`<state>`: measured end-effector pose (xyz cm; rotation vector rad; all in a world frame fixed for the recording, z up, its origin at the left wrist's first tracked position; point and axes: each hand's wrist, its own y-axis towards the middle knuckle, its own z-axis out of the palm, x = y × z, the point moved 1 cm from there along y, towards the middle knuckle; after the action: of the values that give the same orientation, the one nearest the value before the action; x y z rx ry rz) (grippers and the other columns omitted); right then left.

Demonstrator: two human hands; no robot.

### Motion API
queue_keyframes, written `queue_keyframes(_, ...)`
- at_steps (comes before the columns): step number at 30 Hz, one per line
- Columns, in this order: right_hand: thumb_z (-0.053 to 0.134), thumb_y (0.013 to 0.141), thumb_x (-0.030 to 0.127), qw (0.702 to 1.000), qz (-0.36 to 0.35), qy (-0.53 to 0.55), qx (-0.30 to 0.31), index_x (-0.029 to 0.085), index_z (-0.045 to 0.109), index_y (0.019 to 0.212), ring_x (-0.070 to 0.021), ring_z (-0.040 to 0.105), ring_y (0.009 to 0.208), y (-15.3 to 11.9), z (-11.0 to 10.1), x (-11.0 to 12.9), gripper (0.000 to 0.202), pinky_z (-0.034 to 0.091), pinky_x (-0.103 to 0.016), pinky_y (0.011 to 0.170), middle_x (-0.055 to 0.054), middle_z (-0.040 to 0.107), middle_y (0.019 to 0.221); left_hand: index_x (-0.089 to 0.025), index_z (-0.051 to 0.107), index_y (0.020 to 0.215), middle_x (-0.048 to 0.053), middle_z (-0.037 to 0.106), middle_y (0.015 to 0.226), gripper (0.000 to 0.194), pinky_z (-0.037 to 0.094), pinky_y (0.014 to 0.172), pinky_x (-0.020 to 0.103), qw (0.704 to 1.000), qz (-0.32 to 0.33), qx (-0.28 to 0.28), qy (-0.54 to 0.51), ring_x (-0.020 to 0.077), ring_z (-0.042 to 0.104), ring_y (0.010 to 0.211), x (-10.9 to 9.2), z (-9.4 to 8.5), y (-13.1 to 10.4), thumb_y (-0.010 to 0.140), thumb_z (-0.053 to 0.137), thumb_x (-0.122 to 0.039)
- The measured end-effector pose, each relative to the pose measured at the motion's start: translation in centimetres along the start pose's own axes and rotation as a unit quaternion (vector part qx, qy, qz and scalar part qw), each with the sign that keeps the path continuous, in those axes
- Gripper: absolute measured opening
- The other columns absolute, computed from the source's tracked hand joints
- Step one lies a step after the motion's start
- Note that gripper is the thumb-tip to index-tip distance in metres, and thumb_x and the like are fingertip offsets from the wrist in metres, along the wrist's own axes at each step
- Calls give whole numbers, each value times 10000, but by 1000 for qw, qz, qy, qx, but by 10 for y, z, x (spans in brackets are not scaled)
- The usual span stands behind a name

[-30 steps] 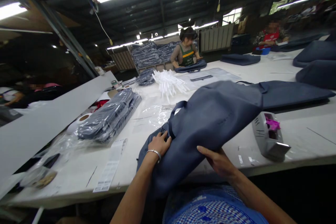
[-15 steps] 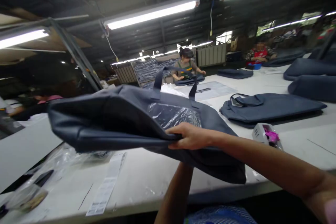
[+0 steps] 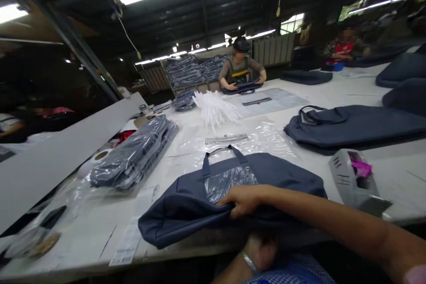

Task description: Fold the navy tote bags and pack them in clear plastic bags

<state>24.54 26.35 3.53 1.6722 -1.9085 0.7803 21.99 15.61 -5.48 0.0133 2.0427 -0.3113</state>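
Observation:
A dark blue fabric bag (image 3: 282, 171) with two carrying straps and a clear plastic pocket (image 3: 229, 182) lies along the front edge of the table. My right hand (image 3: 244, 199) reaches in from the right and pinches the edge of the bag just below the pocket, fingers closed on the cloth. Below the bag, in front of the table edge, is my left hand (image 3: 261, 250), with a bracelet at its wrist. It is blurred and in shadow, so its fingers do not show clearly.
Plastic-wrapped bags (image 3: 133, 153) lie at left beside a white board (image 3: 66, 159). White strips (image 3: 214, 106) are piled mid-table. At right are another blue bag (image 3: 359, 126) and a grey tape dispenser (image 3: 349, 173). A co-worker (image 3: 241, 69) handles a bag across the table.
The bag has come down from the air onto the table's front edge, with my right hand still gripping it. My left hand has come out from behind it, below the edge.

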Motion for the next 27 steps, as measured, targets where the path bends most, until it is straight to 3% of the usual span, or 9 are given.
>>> queue_keyframes(5, 662, 723, 254, 994, 53, -67, -68, 310, 580, 1344, -236, 678, 961, -8, 43, -15, 629, 472, -290, 840, -30, 727, 1121, -148, 640, 1238, 94, 736, 1094, 413, 527, 943, 389, 958, 5, 256, -126, 252, 682, 1040, -6, -25, -50, 922, 542, -394)
queue_keyframes(7, 666, 737, 288, 991, 52, -49, -114, 275, 556, 1372, -260, 643, 1082, -14, 70, -16, 645, 469, -316, 904, -70, 669, 1253, -171, 721, 1094, 77, 755, 1033, 347, 541, 918, 367, 972, 17, 201, -123, 238, 701, 978, -19, -59, -59, 906, 560, -414)
queue_keyframes(10, 725, 721, 371, 991, -4, 8, -133, 197, 566, 1362, -295, 577, 1195, -26, 87, -8, 683, 432, -359, 1010, -116, 613, 1329, -229, 716, 1090, 52, 750, 1049, 320, 545, 930, 352, 998, 57, -17, -24, 205, 694, 986, -25, -103, -52, 945, 486, -395)
queue_keyframes(14, 557, 902, 497, 992, -12, 121, -41, 190, 720, 1134, -215, 678, 964, -34, 34, -16, 419, 499, -280, 887, -48, 741, 1047, -294, 520, 1368, 55, 536, 1430, 411, 410, 1115, 503, 948, 129, -139, 255, 249, 477, 1339, 14, -109, -29, 969, 437, -346)
queue_keyframes(16, 502, 943, 472, 977, 89, 97, -167, 195, 742, 1071, -216, 673, 976, -26, -13, -41, 389, 492, -292, 905, -45, 740, 1048, -298, 412, 1445, 65, 391, 1533, 482, 381, 1122, 566, 912, 148, -132, 359, 281, 358, 1415, 39, -94, -24, 965, 445, -331)
queue_keyframes(18, 594, 895, 422, 910, 222, 48, -346, 211, 675, 1216, -265, 569, 1204, -14, -54, -75, 392, 399, -357, 1057, -73, 655, 1269, -299, 327, 1485, 67, 289, 1579, 537, 381, 1121, 576, 882, 166, -136, 420, 285, 289, 1444, 56, -82, -24, 963, 449, -309)
queue_keyframes(20, 663, 844, 400, 866, 296, 45, -400, 155, 571, 1349, -342, 502, 1275, 0, -82, -108, 569, 352, -469, 1092, -161, 599, 1329, -296, 288, 1500, 62, 256, 1590, 559, 393, 1122, 557, 864, 180, -146, 448, 271, 269, 1453, 62, -76, -28, 963, 445, -288)
queue_keyframes(23, 676, 829, 434, 854, 323, 81, -400, 78, 468, 1426, -366, 614, 1104, 16, -100, -135, 725, 457, -509, 965, -215, 671, 1165, -290, 319, 1488, 57, 282, 1582, 549, 419, 1111, 541, 856, 197, -155, 452, 260, 296, 1444, 61, -77, -30, 957, 458, -278)
queue_keyframes(27, 442, 968, 482, 864, 243, 122, -424, 173, 404, 1479, -210, 662, 937, 5, -91, -128, 598, 508, -349, 867, -88, 704, 1066, -291, 378, 1458, 43, 349, 1556, 529, 426, 1108, 541, 867, 203, -167, 423, 252, 339, 1428, 64, -81, -28, 941, 482, -255)
